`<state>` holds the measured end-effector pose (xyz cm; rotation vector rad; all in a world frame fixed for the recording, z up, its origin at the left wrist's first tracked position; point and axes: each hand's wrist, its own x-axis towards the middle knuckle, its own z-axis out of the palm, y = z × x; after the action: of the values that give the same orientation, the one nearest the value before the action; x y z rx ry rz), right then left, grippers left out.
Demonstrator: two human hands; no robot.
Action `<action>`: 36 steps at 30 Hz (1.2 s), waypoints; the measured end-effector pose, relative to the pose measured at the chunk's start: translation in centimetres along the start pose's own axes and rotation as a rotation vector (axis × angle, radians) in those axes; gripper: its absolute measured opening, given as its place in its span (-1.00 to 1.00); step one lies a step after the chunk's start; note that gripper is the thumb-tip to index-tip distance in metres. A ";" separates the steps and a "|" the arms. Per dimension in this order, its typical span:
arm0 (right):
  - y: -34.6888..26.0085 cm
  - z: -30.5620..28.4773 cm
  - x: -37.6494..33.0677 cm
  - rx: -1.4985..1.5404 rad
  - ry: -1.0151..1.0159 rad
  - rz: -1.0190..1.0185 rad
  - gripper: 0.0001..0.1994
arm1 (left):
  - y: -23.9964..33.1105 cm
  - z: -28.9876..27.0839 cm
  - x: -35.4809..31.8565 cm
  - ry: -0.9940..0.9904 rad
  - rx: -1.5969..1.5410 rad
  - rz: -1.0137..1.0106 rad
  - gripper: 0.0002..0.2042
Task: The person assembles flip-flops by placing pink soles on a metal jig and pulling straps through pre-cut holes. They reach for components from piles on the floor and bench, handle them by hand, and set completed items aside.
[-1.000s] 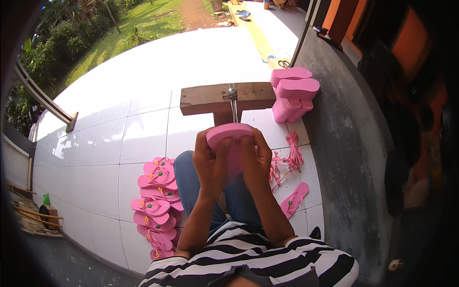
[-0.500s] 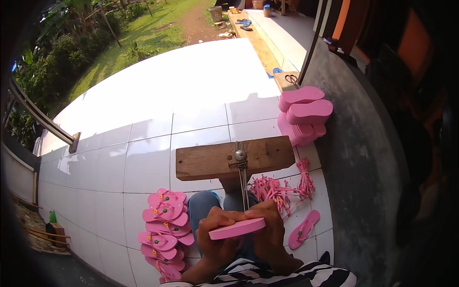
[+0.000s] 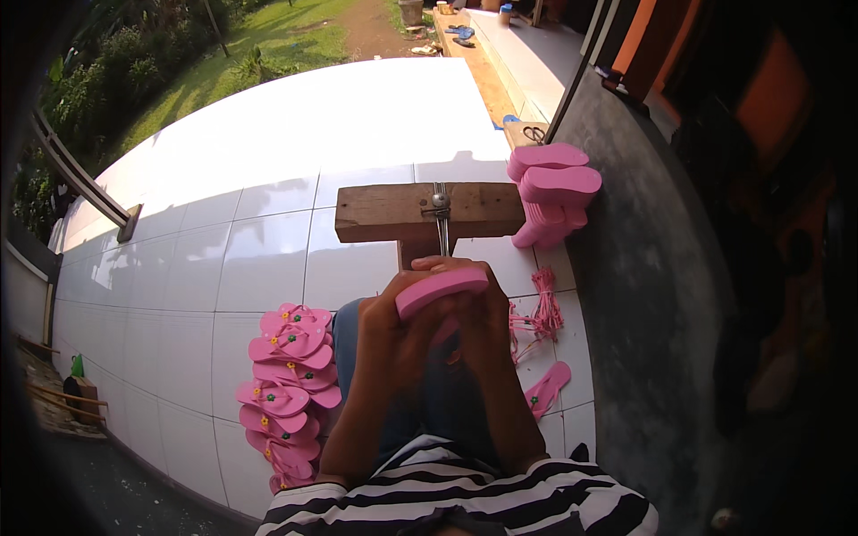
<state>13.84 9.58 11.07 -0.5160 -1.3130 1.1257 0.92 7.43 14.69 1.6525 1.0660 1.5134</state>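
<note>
The grip is two-handed: left hand (image 3: 386,320) and right hand (image 3: 485,314) curl around one sole (image 3: 444,290), pinching it between them, just on the near side of one wooden stand (image 3: 384,213). The sole is pink and thick, its curved edge showing, tilted higher at right. On the floor (image 3: 179,357) are one lone sandal (image 3: 548,390), one strap bundle (image 3: 545,308), stacked soles (image 3: 560,183) and overlapping sandals (image 3: 286,375) too crowded to count.
</note>
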 end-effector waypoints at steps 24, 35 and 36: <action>-0.9 0.4 -1.3 -0.156 0.084 0.054 -0.74 | -1.0 1.7 -1.8 0.151 0.088 0.096 -0.78; -0.7 -1.0 -3.2 -0.643 0.026 -0.063 -0.54 | -2.1 1.0 -2.1 0.261 -0.039 0.076 -0.70; -0.8 -1.2 -3.3 -0.474 0.045 0.069 -0.52 | -2.5 1.1 -1.5 0.280 -0.086 0.035 -0.67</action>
<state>15.70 6.73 9.84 -0.9341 -1.5371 0.8483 1.71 7.34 11.66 1.4366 1.1026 1.8269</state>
